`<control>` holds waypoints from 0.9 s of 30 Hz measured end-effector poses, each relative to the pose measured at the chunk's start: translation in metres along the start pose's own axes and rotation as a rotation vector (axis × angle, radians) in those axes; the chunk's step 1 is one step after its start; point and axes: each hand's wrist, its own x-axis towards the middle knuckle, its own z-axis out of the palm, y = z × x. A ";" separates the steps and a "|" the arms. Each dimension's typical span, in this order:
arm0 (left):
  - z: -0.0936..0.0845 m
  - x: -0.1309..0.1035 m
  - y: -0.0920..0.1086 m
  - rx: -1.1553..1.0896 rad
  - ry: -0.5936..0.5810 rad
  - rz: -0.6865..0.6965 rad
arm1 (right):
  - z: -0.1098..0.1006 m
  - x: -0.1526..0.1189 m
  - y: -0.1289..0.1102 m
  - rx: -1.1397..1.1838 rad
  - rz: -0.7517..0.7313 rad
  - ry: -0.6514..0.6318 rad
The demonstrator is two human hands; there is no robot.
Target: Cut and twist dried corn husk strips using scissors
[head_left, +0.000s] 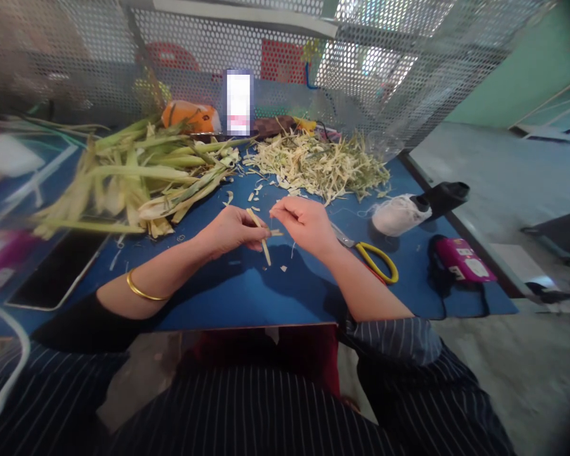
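Observation:
Over the middle of the blue table, my left hand (235, 229) pinches a thin pale plant strip (265, 251) between thumb and fingers; a short second piece pokes out to the right of the fingertips. My right hand (304, 221) is just beside it, its fingertips closed on a fine white thread (272, 223) that is hard to make out. The two hands are slightly apart. Close to my right wrist lie scissors with yellow handles (379, 261), partly hidden by the arm. A spool of white thread (399, 214) rests farther right.
Long green-yellow leaves (142, 171) are heaped at the left, above a dark flat panel (52, 272). Cut strips (318, 164) form a pile at the back. A phone (239, 101) stands against the perforated metal screen (190, 38). A purple box (465, 258) sits near the right edge.

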 end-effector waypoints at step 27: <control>-0.001 0.004 -0.011 0.205 0.204 0.306 | 0.000 -0.007 -0.016 0.045 -0.177 -0.099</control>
